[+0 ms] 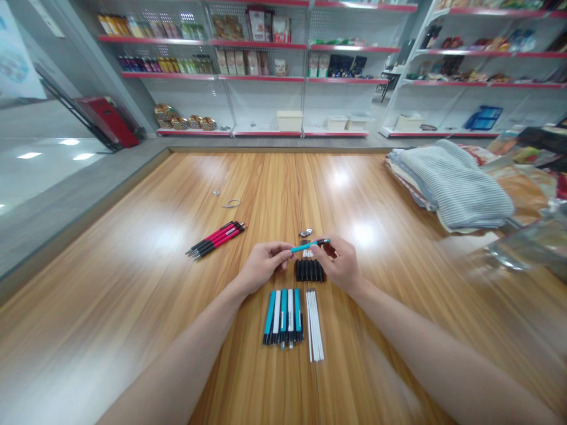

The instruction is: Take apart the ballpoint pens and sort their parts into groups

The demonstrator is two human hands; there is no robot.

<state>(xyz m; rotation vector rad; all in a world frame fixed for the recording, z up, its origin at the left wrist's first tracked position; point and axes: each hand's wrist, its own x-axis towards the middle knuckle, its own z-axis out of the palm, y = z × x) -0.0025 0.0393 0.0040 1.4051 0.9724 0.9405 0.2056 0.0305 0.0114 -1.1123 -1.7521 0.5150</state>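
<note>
Both my hands hold one blue pen barrel [310, 244] level above the wooden table [133, 283]. My left hand [262, 265] pinches its left end, and my right hand [340, 263] grips its right end, fingers closed. Under the hands lies a row of black pen parts [309, 270] and some small white pieces [308, 254]. Closer to me sit several blue and white pen barrels [283, 316] side by side, with several thin white refills [315, 324] to their right. A bundle of red and black pens [217, 239] lies to the left.
Small metal bits [305, 232] lie just beyond the hands; a ring [231, 203] and a tiny part [216, 192] lie farther out. Folded cloth [452, 183] is stacked at the right, next to clear plastic [527, 245]. Stocked shelves [261, 65] line the back wall.
</note>
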